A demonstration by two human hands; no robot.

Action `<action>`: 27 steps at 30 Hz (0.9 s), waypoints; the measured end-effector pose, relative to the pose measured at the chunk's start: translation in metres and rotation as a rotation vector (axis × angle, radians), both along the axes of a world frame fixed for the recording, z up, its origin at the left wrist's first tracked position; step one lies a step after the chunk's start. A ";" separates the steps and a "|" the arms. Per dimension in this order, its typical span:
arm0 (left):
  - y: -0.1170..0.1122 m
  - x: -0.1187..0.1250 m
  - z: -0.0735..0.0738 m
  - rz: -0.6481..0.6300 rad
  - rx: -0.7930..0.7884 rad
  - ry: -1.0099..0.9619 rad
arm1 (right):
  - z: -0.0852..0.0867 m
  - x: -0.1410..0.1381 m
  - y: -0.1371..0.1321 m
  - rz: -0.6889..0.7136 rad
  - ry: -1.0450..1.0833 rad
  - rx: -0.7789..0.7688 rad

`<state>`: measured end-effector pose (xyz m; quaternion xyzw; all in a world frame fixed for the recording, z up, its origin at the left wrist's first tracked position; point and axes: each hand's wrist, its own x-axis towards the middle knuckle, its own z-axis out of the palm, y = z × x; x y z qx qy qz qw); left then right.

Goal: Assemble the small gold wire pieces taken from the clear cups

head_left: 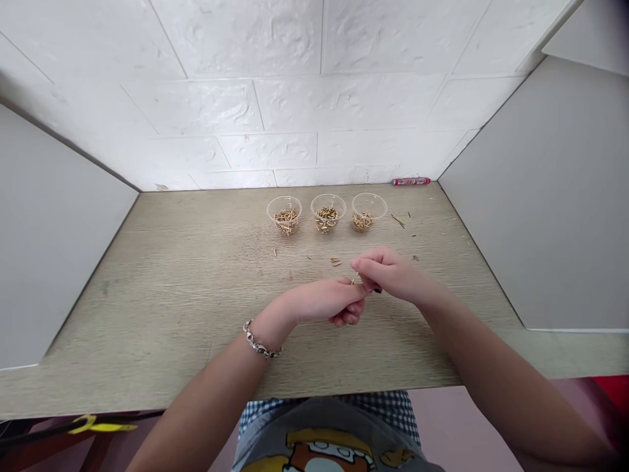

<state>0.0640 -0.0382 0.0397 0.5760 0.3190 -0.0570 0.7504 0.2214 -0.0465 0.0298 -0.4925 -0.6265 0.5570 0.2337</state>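
Observation:
My left hand (328, 300), with a silver bracelet on its wrist, is curled closed over the middle of the wooden table (162, 295). My right hand (388, 272) meets it fingertip to fingertip and pinches a tiny gold-coloured piece (353, 279) between them. Three clear plastic cups stand in a row behind the hands: the left cup (284, 215), the middle cup (327, 213) and the right cup (368, 212), each holding several small gold-coloured metal pieces. A few loose pieces (336, 261) lie on the table just beyond my hands.
More stray pieces (398, 219) lie right of the cups. A red and white tube (411, 181) rests at the foot of the white brick-pattern back wall. Grey side panels (550, 196) close in the table on both sides.

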 end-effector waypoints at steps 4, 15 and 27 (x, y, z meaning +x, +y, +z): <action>-0.001 0.000 0.002 -0.005 -0.038 -0.012 | -0.001 -0.003 -0.001 0.050 0.000 -0.048; -0.001 0.001 0.001 0.041 -0.141 -0.140 | 0.002 -0.007 -0.003 -0.003 0.117 -0.161; -0.001 0.001 0.000 0.054 -0.131 -0.114 | -0.002 -0.009 -0.004 -0.053 0.187 -0.184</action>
